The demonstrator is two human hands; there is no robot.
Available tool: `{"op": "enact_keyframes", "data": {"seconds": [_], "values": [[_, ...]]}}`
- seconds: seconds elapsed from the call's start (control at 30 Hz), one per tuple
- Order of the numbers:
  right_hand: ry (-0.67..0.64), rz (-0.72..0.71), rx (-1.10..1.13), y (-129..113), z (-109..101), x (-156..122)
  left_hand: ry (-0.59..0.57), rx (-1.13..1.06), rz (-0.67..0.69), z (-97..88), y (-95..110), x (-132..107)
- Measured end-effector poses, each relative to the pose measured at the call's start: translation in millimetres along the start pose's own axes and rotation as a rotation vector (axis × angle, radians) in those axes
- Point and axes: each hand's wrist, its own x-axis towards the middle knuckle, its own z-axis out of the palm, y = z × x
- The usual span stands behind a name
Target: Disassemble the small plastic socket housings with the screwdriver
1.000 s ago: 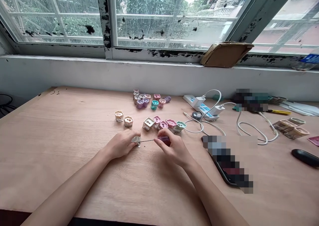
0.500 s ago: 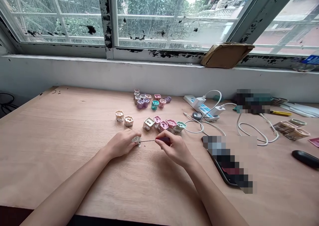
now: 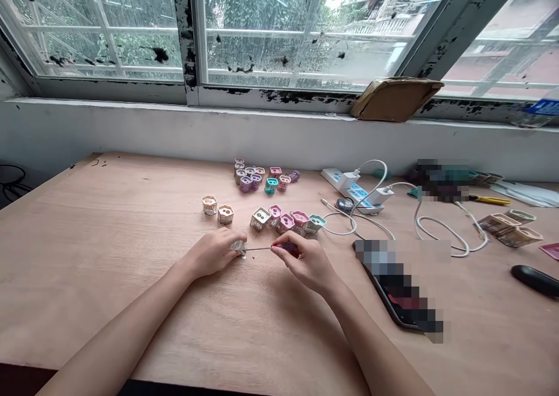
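My left hand (image 3: 216, 250) is closed around a small pale, clear-sided piece (image 3: 238, 246), most of it hidden by my fingers. My right hand (image 3: 305, 258) grips the dark red handle of a screwdriver (image 3: 258, 248). Its thin metal shaft points left, and the tip meets the piece in my left hand. Just below the shaft lies a tiny dark bit (image 3: 253, 258) on the table. Behind my hands stand a cream hexagonal box (image 3: 260, 218), several pink ones (image 3: 286, 221) and a mint-green one (image 3: 315, 222). Two tan boxes (image 3: 226, 213) stand farther left.
More small coloured boxes (image 3: 255, 179) cluster near the wall. A power strip (image 3: 354, 191) with white chargers and cables lies at the back right. A phone (image 3: 393, 291) rests right of my right arm, with a black case-like object (image 3: 535, 280) beyond. Tan boxes (image 3: 509, 230) sit farther right.
The view has shifted very slightly. Both hands keep their place, and the screwdriver still meets the pale piece.
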Motion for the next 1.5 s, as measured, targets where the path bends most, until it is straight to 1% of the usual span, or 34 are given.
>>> {"op": "enact_keyframes", "data": {"seconds": [0.13,0.23,0.47,0.6,0.67,0.73,0.8,0.87,0.97,1.13,1.5], "values": [[0.040,-0.014,-0.048,0.1,3.4,-0.4,0.007,-0.001,0.000,-0.2,-0.5,0.2],[0.044,0.006,-0.036,-0.5,4.3,-0.3,0.013,-0.008,-0.007,-0.3,-0.9,-0.1],[0.030,0.111,0.077,2.4,5.5,0.4,0.017,-0.026,0.009,0.5,-2.8,-0.9],[0.055,0.156,0.195,4.0,9.2,1.3,0.025,-0.047,0.011,0.6,-3.1,-0.5],[0.091,0.178,0.292,3.6,11.0,2.0,0.047,-0.092,-0.019,0.3,-4.5,-0.9],[0.120,0.193,0.374,3.2,12.2,2.7,0.092,-0.155,-0.080,-0.4,-7.3,-2.1],[0.121,0.195,0.403,3.4,13.6,2.9,0.142,-0.224,-0.143,-1.7,-10.7,-3.6],[0.113,0.185,0.383,4.4,15.6,2.5,0.171,-0.287,-0.177,-3.2,-13.5,-5.0],[0.098,0.163,0.322,6.1,19.3,1.1,0.183,-0.335,-0.185,-4.5,-15.1,-5.9],[0.058,0.159,0.265,6.7,21.6,-0.3,0.170,-0.332,-0.179,-2.8,-13.4,-4.9],[0.066,0.150,0.257,3.6,20.7,0.8,0.171,-0.324,-0.172,-3.5,-13.6,-5.1]]}}
